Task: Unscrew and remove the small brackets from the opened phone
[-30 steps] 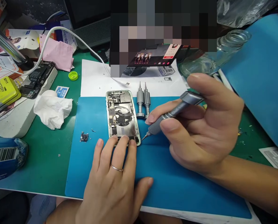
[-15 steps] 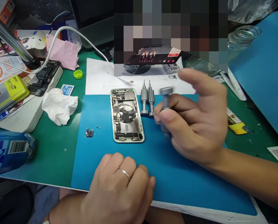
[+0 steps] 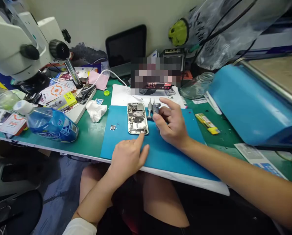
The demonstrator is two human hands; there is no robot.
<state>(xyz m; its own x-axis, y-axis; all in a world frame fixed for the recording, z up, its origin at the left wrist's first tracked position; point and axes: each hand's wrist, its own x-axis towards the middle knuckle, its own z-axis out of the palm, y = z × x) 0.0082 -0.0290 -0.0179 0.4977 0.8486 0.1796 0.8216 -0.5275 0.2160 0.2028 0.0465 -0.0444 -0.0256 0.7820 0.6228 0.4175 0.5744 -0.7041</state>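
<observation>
An opened smartphone (image 3: 137, 122) lies on the blue mat (image 3: 168, 156), its circuit boards and inner parts exposed. My left hand (image 3: 127, 156) reaches to its lower edge with the index finger stretched out and the thumb apart; it holds nothing. Whether the fingertip touches the frame I cannot tell. Just right of the phone, my right hand (image 3: 172, 125) pinches a grey screwdriver (image 3: 156, 107) between thumb and fingers, index finger raised. Beside it lies another grey screwdriver (image 3: 150, 109); a third is partly hidden behind the held one. A small circuit board piece (image 3: 112, 127) lies left of the phone.
A blue liquid bottle (image 3: 54, 124) lies at left, near a crumpled tissue (image 3: 96, 110) and a microscope (image 3: 25, 45). A white cable (image 3: 97, 81) arches behind. On the right are a yellow packet (image 3: 207, 123), a glass jar (image 3: 198, 85) and a large blue machine (image 3: 249, 107).
My view has drawn back and shows more of the bench. My left hand went from closed fingers to an extended index finger at the phone. The held screwdriver is now close to the lying ones.
</observation>
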